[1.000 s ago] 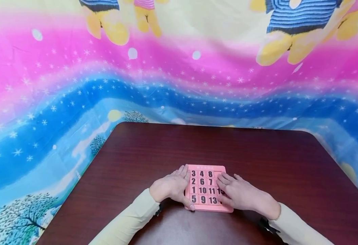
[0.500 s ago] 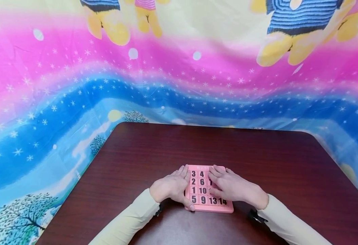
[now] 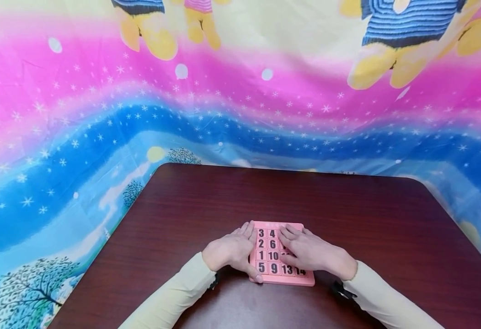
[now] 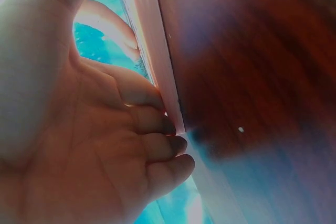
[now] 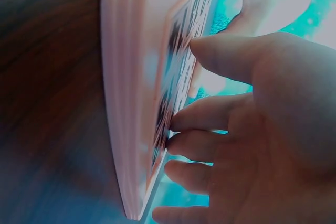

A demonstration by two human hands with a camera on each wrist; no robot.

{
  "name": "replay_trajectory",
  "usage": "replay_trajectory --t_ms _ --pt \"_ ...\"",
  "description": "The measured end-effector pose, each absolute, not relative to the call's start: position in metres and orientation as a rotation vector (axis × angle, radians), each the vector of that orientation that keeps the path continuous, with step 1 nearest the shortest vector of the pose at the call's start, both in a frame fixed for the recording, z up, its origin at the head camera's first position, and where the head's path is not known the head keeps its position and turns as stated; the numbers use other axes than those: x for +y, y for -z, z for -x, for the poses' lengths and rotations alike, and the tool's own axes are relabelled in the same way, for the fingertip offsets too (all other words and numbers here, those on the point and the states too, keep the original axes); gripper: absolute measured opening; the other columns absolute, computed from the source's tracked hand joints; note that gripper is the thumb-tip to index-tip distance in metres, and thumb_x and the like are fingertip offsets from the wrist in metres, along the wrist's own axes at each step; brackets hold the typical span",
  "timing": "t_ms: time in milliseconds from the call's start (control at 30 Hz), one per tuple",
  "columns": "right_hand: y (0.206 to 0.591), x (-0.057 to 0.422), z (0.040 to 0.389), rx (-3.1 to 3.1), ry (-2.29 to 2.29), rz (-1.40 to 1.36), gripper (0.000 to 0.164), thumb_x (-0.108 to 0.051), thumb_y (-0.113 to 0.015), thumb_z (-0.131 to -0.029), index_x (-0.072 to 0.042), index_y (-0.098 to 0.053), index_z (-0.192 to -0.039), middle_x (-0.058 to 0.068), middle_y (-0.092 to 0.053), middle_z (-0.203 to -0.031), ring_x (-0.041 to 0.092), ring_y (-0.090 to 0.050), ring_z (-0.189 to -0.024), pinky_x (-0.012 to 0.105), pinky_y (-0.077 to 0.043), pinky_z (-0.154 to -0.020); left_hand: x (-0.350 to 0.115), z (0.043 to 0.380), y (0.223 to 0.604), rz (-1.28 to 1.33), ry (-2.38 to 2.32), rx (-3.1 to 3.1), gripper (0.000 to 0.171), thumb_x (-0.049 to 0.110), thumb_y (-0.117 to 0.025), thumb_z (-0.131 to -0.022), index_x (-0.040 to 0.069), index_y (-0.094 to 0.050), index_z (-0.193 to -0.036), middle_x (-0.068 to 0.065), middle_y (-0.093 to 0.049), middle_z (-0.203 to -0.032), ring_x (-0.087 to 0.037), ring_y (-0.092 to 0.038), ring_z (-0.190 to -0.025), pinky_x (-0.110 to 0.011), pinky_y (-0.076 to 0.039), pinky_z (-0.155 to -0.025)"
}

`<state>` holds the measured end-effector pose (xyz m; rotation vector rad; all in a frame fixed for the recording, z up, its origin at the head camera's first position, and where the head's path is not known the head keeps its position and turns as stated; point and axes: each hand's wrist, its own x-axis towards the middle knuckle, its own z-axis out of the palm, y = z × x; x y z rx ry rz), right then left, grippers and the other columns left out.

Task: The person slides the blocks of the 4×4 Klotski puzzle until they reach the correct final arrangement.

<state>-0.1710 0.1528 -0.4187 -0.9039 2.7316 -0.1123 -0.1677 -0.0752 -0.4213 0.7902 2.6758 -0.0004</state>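
A pink number slide puzzle (image 3: 272,261) lies flat on the table, black numerals on its square tiles. Along its left side rests my left hand (image 3: 232,251), fingers extended toward the far corner and thumb on the near corner. In the left wrist view those fingertips meet the side of the puzzle's frame (image 4: 157,45). My right hand (image 3: 314,251) spreads over the upper right tiles with fairly straight fingers. Its thumb and fingertips touch the tile face in the right wrist view, beside the thick layered frame (image 5: 126,77). Several right-hand tiles are hidden under this hand.
The dark reddish-brown wooden table (image 3: 207,196) has rounded far corners. Behind it hangs a colourful printed cloth (image 3: 224,100) with snowflakes, trees and bear figures. Pale sleeves (image 3: 174,288) cover both forearms.
My right hand has moved left across the puzzle, covering the 8 tile and uncovering the 14. During the last half second it barely moves. The left hand keeps its place.
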Motion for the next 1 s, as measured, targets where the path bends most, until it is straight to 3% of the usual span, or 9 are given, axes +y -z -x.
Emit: replay_trajectory --t_ms 300,600,1000 --pt "0.419 0.165 0.171 2.732 0.111 0.86 0.064 -0.04 -0.055 -0.098 -0.003 -0.042 -0.148 0.017 -0.033 -0.158 0.035 -0.025 -0.15 0.064 -0.027 -0.116 -0.075 0.169 0.422 -0.809 0.033 2.688 0.132 0.08 -0.07 -0.064 -0.001 -0.02 -0.155 -0.02 -0.01 -0.164 -0.029 -0.013 -0.153 -0.035 -0.021 -0.125" --pt "0.417 0.18 0.17 2.75 0.131 0.85 0.063 -0.041 -0.054 -0.098 0.0 -0.045 -0.145 0.021 -0.036 -0.156 0.039 -0.03 -0.147 0.068 -0.029 -0.112 -0.074 0.17 0.421 -0.793 0.002 2.684 0.131 0.078 -0.072 -0.064 0.0 -0.019 -0.155 -0.019 -0.01 -0.165 -0.027 -0.013 -0.154 -0.034 -0.021 -0.125" --pt "0.411 0.164 0.17 2.735 0.134 0.9 0.063 -0.042 -0.054 -0.099 -0.003 -0.044 -0.146 0.018 -0.036 -0.157 0.036 -0.028 -0.148 0.063 -0.029 -0.115 -0.076 0.168 0.424 -0.789 0.015 2.684 0.131 0.08 -0.07 -0.064 0.001 -0.02 -0.156 -0.017 -0.01 -0.165 -0.027 -0.013 -0.154 -0.034 -0.022 -0.124"
